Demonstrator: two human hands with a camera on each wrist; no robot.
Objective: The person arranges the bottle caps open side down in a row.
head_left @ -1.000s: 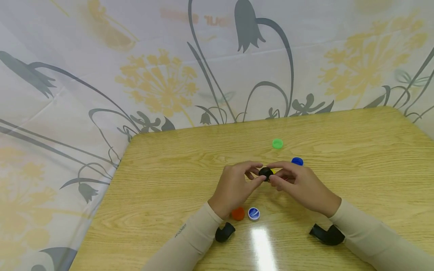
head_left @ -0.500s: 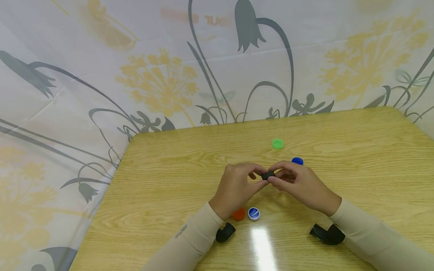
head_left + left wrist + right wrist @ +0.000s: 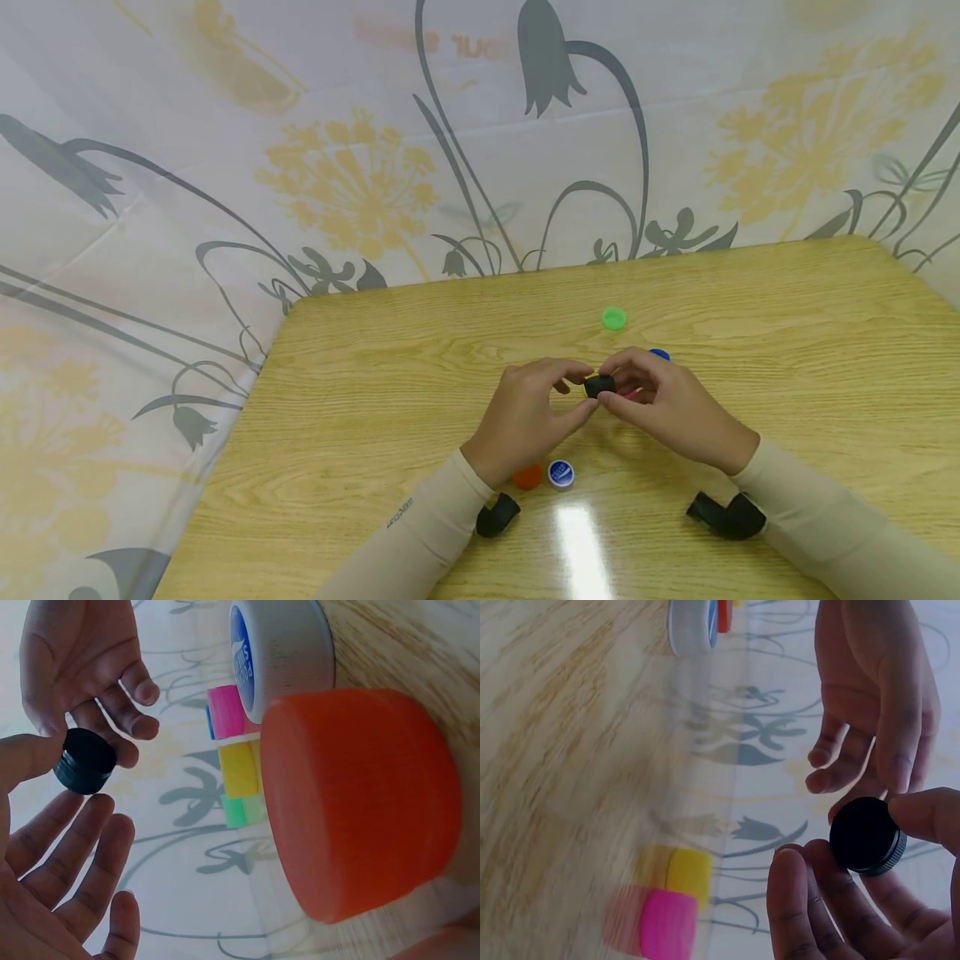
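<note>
A small black screw cap [image 3: 599, 386] is held between both hands over the wooden table, fingertips and thumbs at its edge. The left hand [image 3: 521, 417] pinches it from the left, thumb below and index finger above. From the other side the right hand [image 3: 671, 412] pinches it between thumb and fingers. The right wrist view shows the cap's flat dark face and ribbed rim. Beyond the hands, a yellow cap [image 3: 688, 875] and a pink cap [image 3: 667, 926] stand side by side, mostly hidden in the head view.
An orange cap [image 3: 527, 476] and a white cap with a blue top [image 3: 561, 474] lie near the left forearm. Farther back are a green cap [image 3: 613, 318] and a partly hidden blue cap [image 3: 660, 354]. Black curved pieces [image 3: 497, 515] show beside the sleeves.
The black cap has been turned between the fingers and has shifted slightly right with both hands. The right hand now covers more of the blue cap. The other caps stay put.
</note>
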